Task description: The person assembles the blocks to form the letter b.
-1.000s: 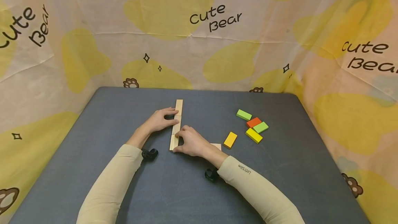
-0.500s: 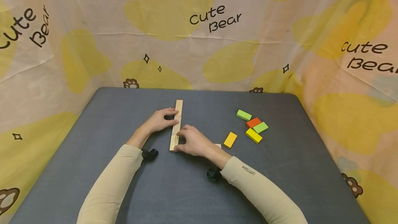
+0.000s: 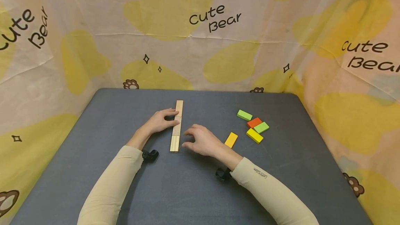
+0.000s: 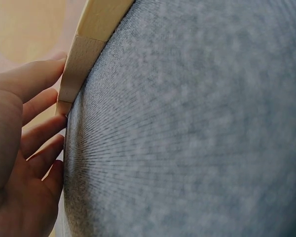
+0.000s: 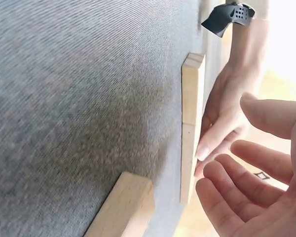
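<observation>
A row of plain wooden blocks lies end to end across the middle of the grey table, running away from me. My left hand rests flat against the row's left side with straight fingers. My right hand hovers just right of the row's near end, fingers loosely curled and holding nothing. The right wrist view shows the row with the left hand behind it, my own fingers off the wood, and one separate wooden block lying nearer.
Several coloured blocks lie to the right: a green one, an orange one, another green, a yellow one and an amber one. Printed cloth walls close in the table's far and side edges.
My right hand has let go of the nearest block of the row and drawn back to the right, lifting off it. The left hand and the row have not moved.
</observation>
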A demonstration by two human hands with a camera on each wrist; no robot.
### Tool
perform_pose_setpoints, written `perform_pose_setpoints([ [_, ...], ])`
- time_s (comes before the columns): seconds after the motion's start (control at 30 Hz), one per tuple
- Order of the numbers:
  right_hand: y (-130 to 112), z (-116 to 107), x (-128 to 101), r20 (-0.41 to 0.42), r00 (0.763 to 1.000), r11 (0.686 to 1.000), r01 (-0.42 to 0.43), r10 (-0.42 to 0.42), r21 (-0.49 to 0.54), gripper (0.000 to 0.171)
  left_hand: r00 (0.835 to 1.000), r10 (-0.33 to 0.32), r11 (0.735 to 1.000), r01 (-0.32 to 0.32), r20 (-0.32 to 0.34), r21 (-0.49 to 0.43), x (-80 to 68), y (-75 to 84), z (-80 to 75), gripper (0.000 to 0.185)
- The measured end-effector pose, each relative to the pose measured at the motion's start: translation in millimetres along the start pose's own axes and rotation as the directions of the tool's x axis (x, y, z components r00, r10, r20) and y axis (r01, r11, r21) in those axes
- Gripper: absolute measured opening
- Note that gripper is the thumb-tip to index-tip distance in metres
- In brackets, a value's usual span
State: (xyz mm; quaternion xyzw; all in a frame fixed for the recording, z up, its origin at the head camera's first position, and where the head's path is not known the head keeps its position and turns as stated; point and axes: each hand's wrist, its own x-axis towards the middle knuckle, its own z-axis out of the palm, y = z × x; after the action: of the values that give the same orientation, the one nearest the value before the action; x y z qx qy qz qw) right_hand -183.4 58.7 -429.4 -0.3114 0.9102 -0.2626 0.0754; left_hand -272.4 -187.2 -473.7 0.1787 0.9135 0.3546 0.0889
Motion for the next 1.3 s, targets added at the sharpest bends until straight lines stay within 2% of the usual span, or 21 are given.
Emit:
perform_pose_setpoints([
  [0.47, 18.6, -16.3, -22.5, -0.036, 0.998, 0.998, -0.043, 0.045, 0.046, 0.039, 1.000, -0.029, 0.999, 0.029, 0.003, -0.017, 0.3, -0.1, -1.0, 0.062],
  [0.67, 29.6, -20.7, -34.7, -0.069, 0.997, 0.997, -0.030, 0.034, 0.071, 0.038, 1.000, -0.016, 1.000, 0.016, 0.011, -0.006, 0.3, -1.9, -0.9, 0.062],
  [0.87, 38.3, -22.9, -46.3, -0.093, 0.994, 0.996, -0.055, 0.061, 0.067, 0.036, 1.000, -0.013, 1.000, 0.014, 0.010, -0.019, -0.4, -1.8, -0.5, 0.063],
  [1.1, 44.8, -23.7, -56.2, -0.071, 0.992, 0.992, -0.101, 0.106, 0.075, 0.037, 1.000, -0.014, 0.999, 0.014, 0.013, -0.036, -1.6, -0.3, -0.1, 0.062],
  [1.3, 49.7, -23.5, -61.7, -0.071, 0.993, 0.994, -0.094, 0.097, 0.050, 0.032, 1.000, -0.017, 0.999, 0.018, 0.011, -0.037, -1.1, 1.5, -1.6, 0.063],
])
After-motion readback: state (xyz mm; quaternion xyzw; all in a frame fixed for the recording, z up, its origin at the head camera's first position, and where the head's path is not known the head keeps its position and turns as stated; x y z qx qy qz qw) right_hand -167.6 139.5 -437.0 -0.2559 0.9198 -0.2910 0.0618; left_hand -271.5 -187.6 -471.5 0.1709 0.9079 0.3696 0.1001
